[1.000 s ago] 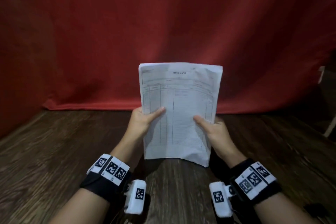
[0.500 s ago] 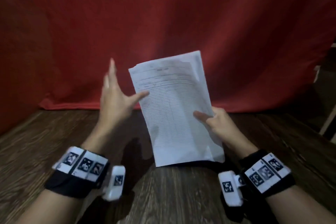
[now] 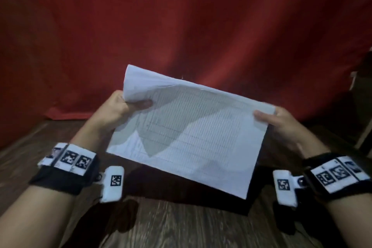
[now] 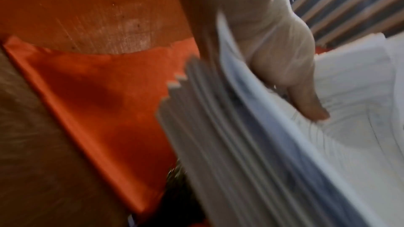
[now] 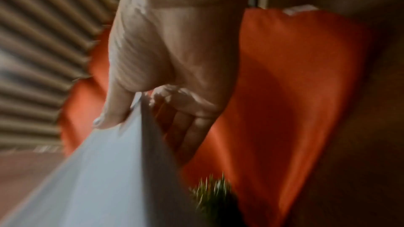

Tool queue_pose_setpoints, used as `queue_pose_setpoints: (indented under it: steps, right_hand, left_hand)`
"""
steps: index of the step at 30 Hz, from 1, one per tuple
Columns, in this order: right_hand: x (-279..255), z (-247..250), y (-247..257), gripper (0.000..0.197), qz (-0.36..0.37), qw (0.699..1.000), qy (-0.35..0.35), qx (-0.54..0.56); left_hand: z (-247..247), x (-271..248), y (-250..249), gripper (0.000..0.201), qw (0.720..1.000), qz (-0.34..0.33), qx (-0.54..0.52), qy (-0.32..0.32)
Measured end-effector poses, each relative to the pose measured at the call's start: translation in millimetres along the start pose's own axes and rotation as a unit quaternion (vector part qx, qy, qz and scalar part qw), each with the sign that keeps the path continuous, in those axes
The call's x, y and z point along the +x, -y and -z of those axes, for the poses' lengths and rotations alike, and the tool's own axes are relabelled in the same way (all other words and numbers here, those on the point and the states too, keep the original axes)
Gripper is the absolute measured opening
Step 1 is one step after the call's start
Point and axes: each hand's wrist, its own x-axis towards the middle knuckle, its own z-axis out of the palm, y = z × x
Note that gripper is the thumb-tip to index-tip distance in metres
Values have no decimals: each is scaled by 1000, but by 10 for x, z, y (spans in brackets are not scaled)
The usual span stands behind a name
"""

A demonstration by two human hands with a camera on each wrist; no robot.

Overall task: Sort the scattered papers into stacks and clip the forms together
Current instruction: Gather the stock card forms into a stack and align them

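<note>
A stack of printed forms (image 3: 193, 139) hangs sideways above the wooden table (image 3: 181, 225), its long edges running left to right. My left hand (image 3: 128, 104) grips its left end, thumb on top, and that end curls upward. My right hand (image 3: 269, 117) pinches the right end, thumb over the top sheet. The left wrist view is blurred but shows several sheet edges of the forms (image 4: 218, 127) fanned beside my thumb (image 4: 306, 103). In the right wrist view the thumb (image 5: 116, 108) presses on the forms (image 5: 104, 170) with fingers underneath.
A red cloth (image 3: 181, 26) hangs as a backdrop behind the table and ends at its far edge. A pale upright post (image 3: 365, 127) stands at the right border. A dark shadow lies on the table under the forms.
The forms have turned from upright to sideways. My left hand, which let go and spread open half a second ago, now grips the left end. My right hand has swung out to the right.
</note>
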Motion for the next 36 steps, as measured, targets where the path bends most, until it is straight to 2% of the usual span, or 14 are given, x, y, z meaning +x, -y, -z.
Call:
queue_pose_setpoints:
  steps: [2,4,8,11,15,19,21,25,27,29,32,33,34,36]
  right_hand:
    - [36,-111,-239,38,-30,988,-46,144]
    - [103,-265,-317,30,-8,984,-119,132]
    - [191,-442,-299,8,74,973,-218,27]
    - [187,-494,-481,6,75,975,-210,-20]
    - [123,-468,-852,20,-30,984,-169,-43]
    - [146,-405,-817,23,-14,981,-191,-17]
    - [133,-367,-779,22,-7,982,-187,-4]
    - [58,-344,-822,34,-49,990,-129,-31]
    - [64,-304,-753,36,-44,991,-115,-54]
    - [101,-276,-562,31,-26,990,-96,-103]
    - [185,-304,-112,21,10,980,-54,-192]
    - [217,-347,65,20,22,973,-33,-229]
    - [233,-418,260,20,30,962,-11,-270]
    - [241,-602,632,24,53,930,28,-362]
  left_hand:
    - [-178,-8,177,37,999,24,-24,-42]
    - [-369,-45,261,15,996,42,-40,-73]
    - [-446,-30,509,27,992,55,-75,-81]
    - [-381,30,867,35,992,91,-67,-55]
    - [-380,-52,1108,68,983,180,-30,26]
    - [-391,-15,1029,33,985,154,-67,-36]
    - [-382,-20,1033,33,985,150,-78,-35]
    - [-407,-167,1001,28,977,207,-41,11]
    - [-333,-158,931,27,977,210,-22,-8]
    - [-204,-93,824,42,979,192,-14,-68]
    - [-85,20,512,107,959,104,197,-178]
    - [-117,27,335,116,947,41,271,-170]
    - [-182,26,144,119,937,-33,324,-125]
    - [-378,14,-280,117,913,-136,385,12]
